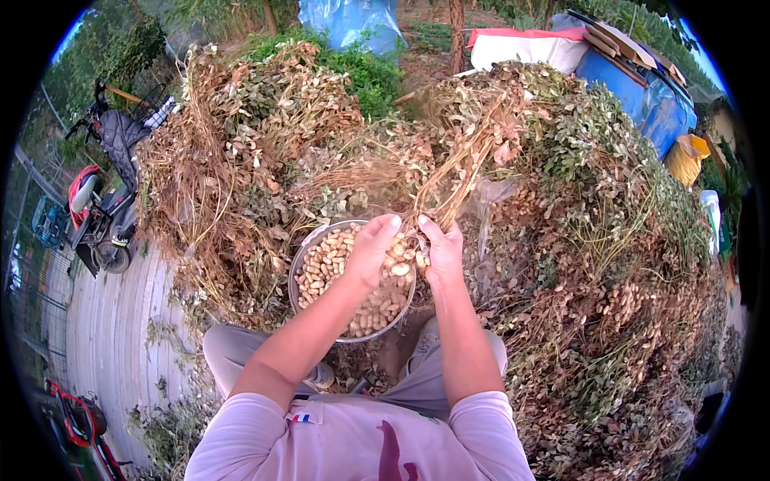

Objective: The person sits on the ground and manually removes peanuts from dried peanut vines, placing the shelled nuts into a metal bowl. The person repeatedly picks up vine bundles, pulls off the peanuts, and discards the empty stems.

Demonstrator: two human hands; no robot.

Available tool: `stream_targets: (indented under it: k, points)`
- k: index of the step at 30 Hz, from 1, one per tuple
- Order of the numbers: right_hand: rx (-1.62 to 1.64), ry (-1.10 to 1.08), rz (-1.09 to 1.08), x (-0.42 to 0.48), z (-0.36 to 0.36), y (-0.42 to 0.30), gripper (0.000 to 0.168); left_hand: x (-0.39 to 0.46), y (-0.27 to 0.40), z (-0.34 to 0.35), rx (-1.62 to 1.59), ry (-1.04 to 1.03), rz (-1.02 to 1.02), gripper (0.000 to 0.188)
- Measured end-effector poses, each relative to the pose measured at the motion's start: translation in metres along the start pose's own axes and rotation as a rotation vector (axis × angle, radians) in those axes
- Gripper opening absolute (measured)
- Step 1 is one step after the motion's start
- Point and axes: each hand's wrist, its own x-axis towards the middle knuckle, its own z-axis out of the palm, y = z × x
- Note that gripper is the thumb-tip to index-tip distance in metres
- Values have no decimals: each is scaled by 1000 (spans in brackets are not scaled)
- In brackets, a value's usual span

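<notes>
Just above a round metal basin (pixel 293 282), my right hand (pixel 445 249) grips a bundle of dried peanut plants (pixel 460 174) near the root end. The stems lean up and away from me, with leaves at the far end. My left hand (pixel 372 249) is closed at the root end, on a cluster of peanut pods (pixel 399 255) between the two hands. Its fingertips are partly hidden behind the thumb and pods. Picked peanuts in their shells (pixel 325 258) cover the inside of the basin, which sits in front of my bent knees.
Heaped peanut plants rise on the left (pixel 240 162) and right (pixel 601 337), the right heap still bearing pods. An electric scooter (pixel 114 198) stands left on plank-like flooring (pixel 114 337). Blue barrels (pixel 619 84) and a yellow sack (pixel 687 159) are at back right; a tree trunk (pixel 457 36) stands behind.
</notes>
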Motion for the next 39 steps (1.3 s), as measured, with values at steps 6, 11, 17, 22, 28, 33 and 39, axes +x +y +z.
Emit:
stream_targets:
  k: [6,11,17,22,28,33,39]
  points:
    - [-63,-18,-83,-9,17,-1,35,1,5,1,-408,-112,-275,56]
    - [-306,-23,-232,-6,13,-6,37,-1,-1,0,-3,-35,-147,48]
    - [-344,-105,-135,-4,11,14,34,-3,-18,4,109,234,79,28]
    - [-236,-92,-34,-14,14,7,21,2,-1,5,-17,304,-225,42]
    - [-73,-68,95,-12,5,7,19,10,-1,1,162,224,-92,44]
    - [85,-12,184,-6,-6,13,24,16,9,-4,757,-120,149,38]
    - [-1,67,299,1,-10,22,28,21,11,-9,883,-341,225,37]
